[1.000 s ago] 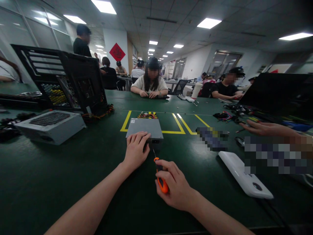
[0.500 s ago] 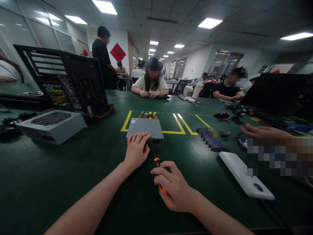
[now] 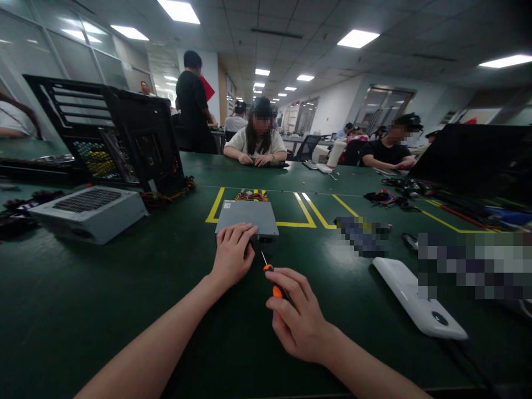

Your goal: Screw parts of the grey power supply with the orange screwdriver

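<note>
A grey metal power supply unit lies on the green table in front of me, its socket side facing me and coloured cables bunched behind it. My left hand grips its near left part, fingers over the top and thumb down at the near side. In my right hand is a screwdriver with an orange and black handle, my fingers closed round it. Its thin shaft points up toward the unit's near face, and the tip appears just short of it.
Left of me sit a second power supply unit and an open black computer case. A white handheld device lies at right, near bundled cables and a dark panel. Yellow tape marks the table. A person sits opposite.
The screwdriver has drawn back from the unit, and my right hand's grip on it has shifted. My left hand stays put. Another person's hand has left the right side; the standing person moved right.
</note>
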`<state>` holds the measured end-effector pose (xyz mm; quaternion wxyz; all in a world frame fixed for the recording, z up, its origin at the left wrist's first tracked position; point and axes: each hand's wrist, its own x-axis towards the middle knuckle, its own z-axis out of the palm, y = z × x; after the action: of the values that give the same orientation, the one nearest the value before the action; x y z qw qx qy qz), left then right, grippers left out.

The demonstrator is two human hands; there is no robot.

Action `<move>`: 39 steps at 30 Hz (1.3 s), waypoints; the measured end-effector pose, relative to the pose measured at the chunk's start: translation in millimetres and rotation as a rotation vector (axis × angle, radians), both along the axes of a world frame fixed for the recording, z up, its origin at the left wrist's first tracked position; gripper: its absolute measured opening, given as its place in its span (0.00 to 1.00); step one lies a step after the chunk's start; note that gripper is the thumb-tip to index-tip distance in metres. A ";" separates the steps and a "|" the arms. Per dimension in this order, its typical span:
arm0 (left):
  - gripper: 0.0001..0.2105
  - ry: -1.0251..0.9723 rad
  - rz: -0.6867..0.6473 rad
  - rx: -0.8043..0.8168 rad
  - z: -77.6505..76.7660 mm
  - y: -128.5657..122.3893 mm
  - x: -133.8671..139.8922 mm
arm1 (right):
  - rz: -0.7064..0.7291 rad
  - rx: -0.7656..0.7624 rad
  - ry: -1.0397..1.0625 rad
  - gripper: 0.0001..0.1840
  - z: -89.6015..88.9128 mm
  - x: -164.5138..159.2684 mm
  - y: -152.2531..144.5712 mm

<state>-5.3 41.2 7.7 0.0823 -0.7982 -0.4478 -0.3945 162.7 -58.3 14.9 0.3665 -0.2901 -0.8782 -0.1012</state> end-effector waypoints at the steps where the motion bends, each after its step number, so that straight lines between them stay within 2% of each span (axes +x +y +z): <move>1: 0.19 0.001 -0.001 0.001 0.1 0.0 0.0 | -0.019 0.015 0.002 0.09 0.9 -0.7 -0.2; 4: 0.19 0.005 -0.002 0.002 0.4 0.0 -0.2 | -0.041 0.054 0.026 0.09 1.7 -2.4 1.0; 9: 0.19 0.015 -0.003 0.000 -0.6 0.3 -0.7 | 0.057 0.086 0.038 0.16 -1.8 -2.3 3.0; 15: 0.19 0.013 0.007 -0.001 -1.5 0.6 -0.4 | -0.074 0.148 0.020 0.12 -2.1 -1.8 4.1; 18: 0.19 0.020 -0.001 -0.001 -1.3 0.8 -0.8 | -0.041 0.172 0.036 0.12 -1.4 -1.8 4.6; 21: 0.19 0.022 0.000 0.001 -1.1 0.7 -1.1 | 0.027 0.129 0.029 0.14 -1.4 -2.5 4.5; 26: 0.19 0.014 0.002 0.014 -1.1 0.6 -0.9 | -0.072 0.192 0.006 0.12 -4.5 -1.4 5.2; 32: 0.19 0.013 0.000 0.011 -1.2 0.6 -0.8 | 0.009 0.172 0.028 0.15 -2.1 -0.6 5.3; 37: 0.19 0.013 0.008 0.011 -1.4 1.0 -0.9 | -0.103 0.197 0.044 0.13 -0.7 -0.9 7.2; 39: 0.19 0.016 0.006 0.010 -1.6 1.3 -0.9 | -0.090 0.203 0.046 0.15 -2.4 0.6 7.7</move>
<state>-6.2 42.5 6.1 0.0910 -0.7997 -0.4474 -0.3899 163.3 -50.6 12.4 0.4092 -0.2929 -0.8409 -0.1990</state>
